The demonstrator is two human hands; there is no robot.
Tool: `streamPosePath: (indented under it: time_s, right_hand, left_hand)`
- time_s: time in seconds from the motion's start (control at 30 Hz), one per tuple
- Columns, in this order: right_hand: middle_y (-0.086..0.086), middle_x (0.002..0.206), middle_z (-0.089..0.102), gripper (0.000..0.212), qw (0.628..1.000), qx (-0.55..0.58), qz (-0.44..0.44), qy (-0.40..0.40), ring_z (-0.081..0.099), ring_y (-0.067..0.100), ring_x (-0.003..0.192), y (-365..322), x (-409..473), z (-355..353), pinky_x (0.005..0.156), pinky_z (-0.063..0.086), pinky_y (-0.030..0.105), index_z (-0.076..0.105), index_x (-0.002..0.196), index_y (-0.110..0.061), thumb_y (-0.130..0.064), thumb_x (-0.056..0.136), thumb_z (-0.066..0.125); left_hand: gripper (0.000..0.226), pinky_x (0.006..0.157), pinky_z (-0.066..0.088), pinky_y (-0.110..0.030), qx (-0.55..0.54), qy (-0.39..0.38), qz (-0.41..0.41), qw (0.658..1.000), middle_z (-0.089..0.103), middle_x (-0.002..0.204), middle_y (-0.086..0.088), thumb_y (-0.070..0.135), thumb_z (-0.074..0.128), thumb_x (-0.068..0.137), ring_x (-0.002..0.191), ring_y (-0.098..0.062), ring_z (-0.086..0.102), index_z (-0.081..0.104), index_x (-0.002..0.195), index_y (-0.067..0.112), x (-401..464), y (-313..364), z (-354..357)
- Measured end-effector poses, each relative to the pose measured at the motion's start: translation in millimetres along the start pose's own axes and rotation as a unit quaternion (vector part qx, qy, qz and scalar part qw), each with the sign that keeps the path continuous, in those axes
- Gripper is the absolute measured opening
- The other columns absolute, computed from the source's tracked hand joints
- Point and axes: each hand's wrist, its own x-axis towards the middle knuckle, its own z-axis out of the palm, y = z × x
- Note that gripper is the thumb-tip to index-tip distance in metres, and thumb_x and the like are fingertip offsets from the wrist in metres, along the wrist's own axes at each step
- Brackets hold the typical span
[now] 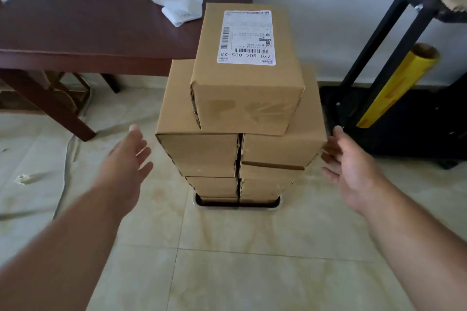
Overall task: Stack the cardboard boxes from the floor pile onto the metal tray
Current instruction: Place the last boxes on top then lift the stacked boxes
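Nearly done, by the look of things: cardboard boxes (219,156) stacked in two columns, several tiers high, on the metal tray (236,206) resting on the tiled floor (252,272); single labelled top box (246,70) laid across both columns, centred over the seam; no floor pile anywhere in view, so probably nothing left but steadying or squaring the stack.

Left of the stack, left hand (127,156) spread wide, palm turned inward, fingers straight, holding nothing, apart from the cardboard; right of the stack, right hand (350,161) likewise wide and empty, palm inward, fingertips just beside the upper right box, touching or not impossible to tell; both forearms reaching forward at about upper-tier height.

Behind and left of the stack, dark wooden table (75,33) carrying a roll of white label backing (177,0); right of the stack, black hand trolley (394,121) with a yellow roll (396,86) leaning on it.
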Motion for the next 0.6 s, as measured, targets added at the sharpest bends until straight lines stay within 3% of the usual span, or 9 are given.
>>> streamPosePath:
  time_s: [0.07, 0.17, 0.27, 0.4, 0.6]
  right_hand:
    - [-0.004, 0.125, 0.071, 0.064, 0.999, 0.036, -0.017, 0.003, 0.061, 0.021, 0.124, 4.6, 23.8, 10.2, 0.103, 0.047, 0.045, 0.068, 0.128, -0.027, -0.073, 0.085, 0.057]
    - [-0.001, 0.121, 0.076, 0.050, 0.994, 0.090, -0.049, -0.024, 0.063, 0.025, 0.125, 18.0, 42.9, 29.0, 0.112, 0.043, 0.048, 0.076, 0.118, -0.031, -0.066, 0.095, 0.049]
    - [0.003, 0.113, 0.079, 0.043, 0.984, 0.134, -0.098, -0.067, 0.068, 0.029, 0.119, 34.5, 52.2, 43.4, 0.108, 0.048, 0.050, 0.082, 0.095, -0.035, -0.053, 0.104, 0.044]
    - [0.001, 0.099, 0.080, 0.035, 0.972, 0.163, -0.145, -0.087, 0.070, 0.028, 0.107, 45.6, 66.6, 53.3, 0.100, 0.049, 0.048, 0.078, 0.092, -0.029, -0.038, 0.106, 0.047]
    - [0.001, 0.098, 0.079, 0.042, 0.957, 0.165, -0.184, -0.149, 0.072, 0.025, 0.098, 63.0, 77.0, 55.7, 0.094, 0.053, 0.046, 0.080, 0.084, -0.029, -0.030, 0.106, 0.044]
  left_hand:
    - [0.057, 0.115, 0.039, -0.045, -0.008, -0.025, 0.003, 1.000, 0.064, 0.136, 0.002, 0.058, 0.050, 0.100, 0.129, -0.017, 0.057, 0.058, 0.140, 0.018, 20.6, -3.5, 11.1]
    - [0.039, 0.113, 0.041, -0.043, -0.005, -0.072, 0.023, 0.997, 0.075, 0.121, 0.008, 0.056, 0.044, 0.103, 0.122, -0.015, 0.063, 0.071, 0.119, 0.031, 36.4, -17.7, 24.7]
    - [0.039, 0.110, 0.045, -0.046, 0.004, -0.124, 0.075, 0.989, 0.074, 0.127, 0.003, 0.041, 0.041, 0.103, 0.131, -0.026, 0.060, 0.073, 0.124, 0.031, 46.2, -37.0, 35.6]
    - [0.044, 0.104, 0.050, -0.050, -0.031, -0.172, 0.149, 0.973, 0.077, 0.121, 0.002, 0.035, 0.034, 0.107, 0.113, -0.018, 0.072, 0.076, 0.117, 0.028, 51.1, -45.0, 47.8]
    - [0.043, 0.099, 0.052, -0.049, -0.063, -0.194, 0.184, 0.961, 0.075, 0.127, 0.001, 0.029, 0.033, 0.108, 0.120, -0.022, 0.070, 0.072, 0.126, 0.026, 61.4, -58.3, 48.1]
